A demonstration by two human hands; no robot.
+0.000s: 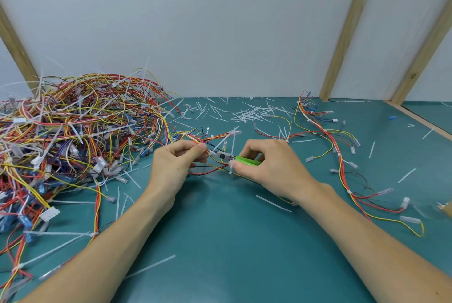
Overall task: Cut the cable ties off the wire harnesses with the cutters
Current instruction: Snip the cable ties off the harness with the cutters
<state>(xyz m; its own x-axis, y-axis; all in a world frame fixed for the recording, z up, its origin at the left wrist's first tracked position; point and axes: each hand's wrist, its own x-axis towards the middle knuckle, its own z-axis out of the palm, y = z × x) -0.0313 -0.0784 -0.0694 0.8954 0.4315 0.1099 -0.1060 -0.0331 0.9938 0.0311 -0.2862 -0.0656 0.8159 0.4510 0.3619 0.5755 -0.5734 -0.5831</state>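
No box or tray is seen; everything lies directly on the green mat (220, 229). One wire harness (195, 138) is held above the middle of the mat, between the two hands. It is pinched by the thumb and fingers of the left hand (171, 165), close to a white cable tie (212, 136) that is wrapped around its red, yellow and orange wires. One pair of cutters (234, 157) with green handles is gripped by the right hand (266, 165); its metal tip is pointed to the left, at the wires just beside the left fingertips. Whether the blades are touching a tie cannot be told.

A big tangled heap of harnesses (73, 131) is piled at the left side of the mat; they are too many and too mixed to be counted. One separate harness (337, 146) is stretched out at the right, well apart from the heap. Many cut white tie pieces (249, 113) are scattered at the far side near the white wall (220, 21), with some more around the arms. Three wooden posts (347, 31) are leaned against the wall.
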